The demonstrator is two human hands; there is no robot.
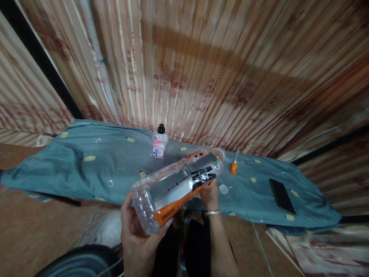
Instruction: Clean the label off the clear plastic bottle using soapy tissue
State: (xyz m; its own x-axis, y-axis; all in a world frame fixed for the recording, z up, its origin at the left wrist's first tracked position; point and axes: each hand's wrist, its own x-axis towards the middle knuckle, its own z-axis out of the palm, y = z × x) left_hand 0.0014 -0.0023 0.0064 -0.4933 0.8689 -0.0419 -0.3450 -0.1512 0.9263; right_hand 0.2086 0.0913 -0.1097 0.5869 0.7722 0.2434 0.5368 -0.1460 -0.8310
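Head view shows the left hand clasped round the base of the clear bottle, the right hand gripping nearer its neck; light, even pressure should steady it.

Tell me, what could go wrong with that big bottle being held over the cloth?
The large clear bottle is tilted, so it might slip if the left grip at its base or the right grip farther up loosens. Moved backward, it could knock over the small bottle standing on the cloth. I can't tell whether it is capped; any contents might spill, perhaps wetting the black phone.
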